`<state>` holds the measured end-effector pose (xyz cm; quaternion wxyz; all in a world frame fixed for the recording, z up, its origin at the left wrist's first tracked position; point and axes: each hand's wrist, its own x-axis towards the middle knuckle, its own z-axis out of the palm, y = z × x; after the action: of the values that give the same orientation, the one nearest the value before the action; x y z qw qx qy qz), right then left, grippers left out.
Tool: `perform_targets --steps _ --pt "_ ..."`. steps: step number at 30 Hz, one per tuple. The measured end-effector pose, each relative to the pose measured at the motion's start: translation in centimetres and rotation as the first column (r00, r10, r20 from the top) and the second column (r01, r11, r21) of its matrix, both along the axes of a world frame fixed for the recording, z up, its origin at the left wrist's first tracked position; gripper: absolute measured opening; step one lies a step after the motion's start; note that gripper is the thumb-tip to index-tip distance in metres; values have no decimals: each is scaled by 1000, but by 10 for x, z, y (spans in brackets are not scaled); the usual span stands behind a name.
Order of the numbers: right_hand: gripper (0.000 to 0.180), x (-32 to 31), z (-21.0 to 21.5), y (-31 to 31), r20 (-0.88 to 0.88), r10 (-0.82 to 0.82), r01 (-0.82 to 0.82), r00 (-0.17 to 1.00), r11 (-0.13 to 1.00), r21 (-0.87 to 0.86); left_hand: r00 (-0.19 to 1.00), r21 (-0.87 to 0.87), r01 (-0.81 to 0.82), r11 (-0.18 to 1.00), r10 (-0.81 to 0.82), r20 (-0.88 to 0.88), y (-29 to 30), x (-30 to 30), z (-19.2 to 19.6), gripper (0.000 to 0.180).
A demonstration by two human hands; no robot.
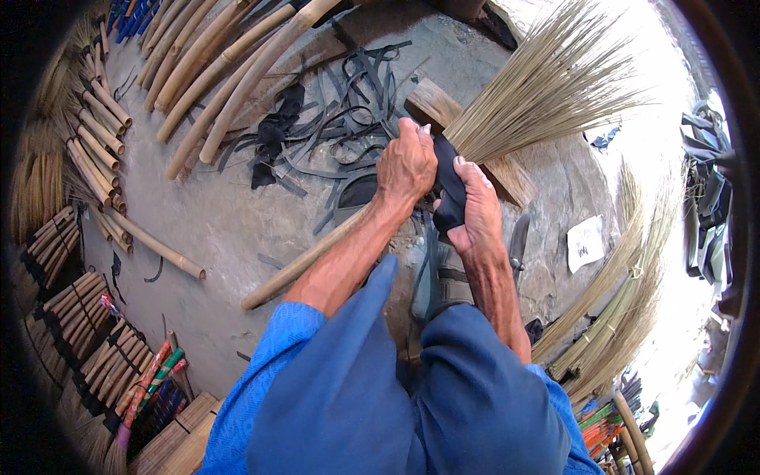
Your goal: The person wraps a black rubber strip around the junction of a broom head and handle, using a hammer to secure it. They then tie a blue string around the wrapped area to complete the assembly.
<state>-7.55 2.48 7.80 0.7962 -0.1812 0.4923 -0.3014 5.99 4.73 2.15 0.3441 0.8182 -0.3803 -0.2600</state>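
A broom with a spread head of dry straw (546, 91) lies across in front of me, its straw pointing to the far right. A bamboo handle (297, 267) runs in line with it, passing under my left forearm. At the broom's neck, a wide black rubber strip (451, 186) stretches between my hands. My left hand (408, 165) is closed at the neck, its thumb by the strip's upper end; my fingers hide part of the grip. My right hand (477, 207) pinches the lower part of the strip, thumb on top. A wooden block (511, 180) lies under the straw.
Loose black rubber strips (360, 103) lie tangled beyond my left hand. A knife (518, 244) rests beside my right forearm. Straw bundles (609, 324) lie at the right, near white paper (585, 244). Bamboo poles (229, 71) and stacked brooms (99, 162) line the left.
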Motion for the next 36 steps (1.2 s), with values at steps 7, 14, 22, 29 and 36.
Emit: perform_targets --steps 7,14,22,29,36 --pt "22 1 -24 7 -149 39 -85 988 947 -311 999 -2 -15 1000 15 -51 -2 6 -4 31" --pt "31 -9 -51 -1 -354 123 -279 927 856 -435 994 -37 -37 999 33 -107 -3 8 -1 36" --pt "34 -10 -45 0 -384 125 -303 915 841 -448 994 -124 1 992 -15 -108 -1 9 3 31" --pt "30 -17 -46 2 -286 169 -262 943 906 -331 980 -236 76 969 -116 -163 10 6 10 45" --pt "29 -23 -48 5 -170 175 -219 970 930 -296 970 -254 166 953 -204 -133 15 6 17 66"
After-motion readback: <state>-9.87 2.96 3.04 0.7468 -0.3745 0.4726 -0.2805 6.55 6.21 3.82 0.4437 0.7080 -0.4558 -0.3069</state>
